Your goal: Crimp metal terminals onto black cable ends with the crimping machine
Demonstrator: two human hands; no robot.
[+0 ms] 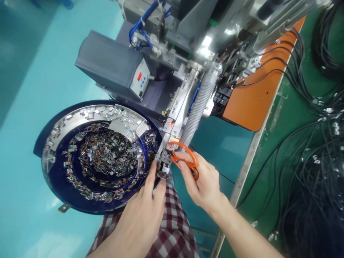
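My right hand (204,179) is closed around a pair of orange-handled pliers (192,161). Their dark head points left at the near end of a metal feed track (176,111), and the jaws are too small to make out clearly. My left hand (143,208) lies with its fingers stretched out. Its index fingertip is at the track's left edge, and another fingertip is by a small metal block (164,175) at the track end. To the left of the track, a round blue feeder bowl (55,184) contains many small metal parts (115,154).
Alongside the track runs a grey corrugated hose (197,113). Behind the bowl stands a grey controller box (107,66) with a red display. An orange plate (249,104) and a green bench top (282,143) with black cables (303,200) are at the right.
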